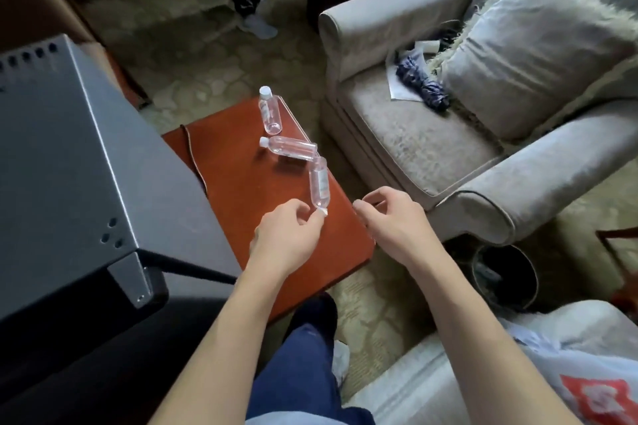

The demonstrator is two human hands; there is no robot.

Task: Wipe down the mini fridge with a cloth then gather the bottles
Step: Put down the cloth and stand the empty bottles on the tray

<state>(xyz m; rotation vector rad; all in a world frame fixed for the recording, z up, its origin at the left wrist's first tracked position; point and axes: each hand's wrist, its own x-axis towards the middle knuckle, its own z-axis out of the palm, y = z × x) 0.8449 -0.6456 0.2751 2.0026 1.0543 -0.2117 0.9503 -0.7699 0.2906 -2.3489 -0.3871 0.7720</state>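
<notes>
From my remote seat, I see the left hand (286, 234) pinching the white cap of the nearest bottle (319, 184) between curled fingers (316, 219), while the right hand (390, 217) hovers just beside it, fingers loosely curled and holding nothing. Beyond the left fingers, that bottle lies on its side along the right edge of the red tabletop (241, 189), its base touching a second fallen bottle (290, 148); farther out, a third bottle (270, 110) stands upright near the far corner. Left of the fingers sits the grey mini fridge (69, 155). I judge the risk plain: a cap-only pinch is weak, and dragging the bottle could nudge its neighbour, which may roll off the edge toward the armchair (448, 148) on the right. No cloth is visible to me, so I cannot tell whether the wiping is done. The fridge front is cut off, and the bottles' contents are hard to make out.
</notes>
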